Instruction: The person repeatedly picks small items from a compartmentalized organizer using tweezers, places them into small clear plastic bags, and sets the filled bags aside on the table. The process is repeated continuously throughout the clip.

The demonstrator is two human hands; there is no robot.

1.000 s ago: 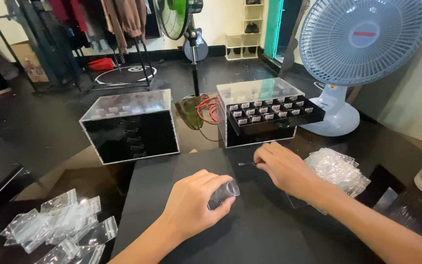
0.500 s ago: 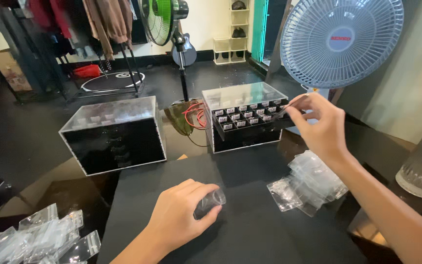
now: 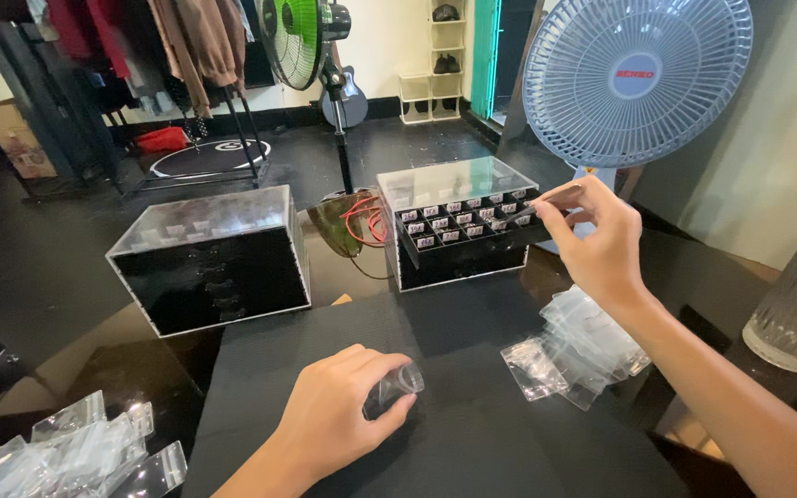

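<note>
Left hand [image 3: 339, 420] rests on the black mat [image 3: 472, 433] at 6 o'clock of the view, fingers curled shut around a small clear vial [image 3: 397, 385] lying on its side; position and hold unchanged from half a second ago

Right hand [image 3: 597, 242] is raised at 3 o'clock of the compartment box [image 3: 458, 226]. Thumb and forefinger are pinched together on thin tweezers [image 3: 553, 198], tips pointing toward 9 o'clock over the box's labelled cells. One second ago this hand lay low on the mat beside the vial; half a second ago it was already up at the box edge, much as now

Stack of small clear bags [image 3: 578, 349] lies on the mat at 5 o'clock of the box, below the right wrist. Second clear-lidded box [image 3: 209, 254] sits at 9 o'clock of the first. Blue desk fan [image 3: 634, 78] stands at 1 o'clock. More bags [image 3: 66, 452] lie at 8 o'clock
</note>
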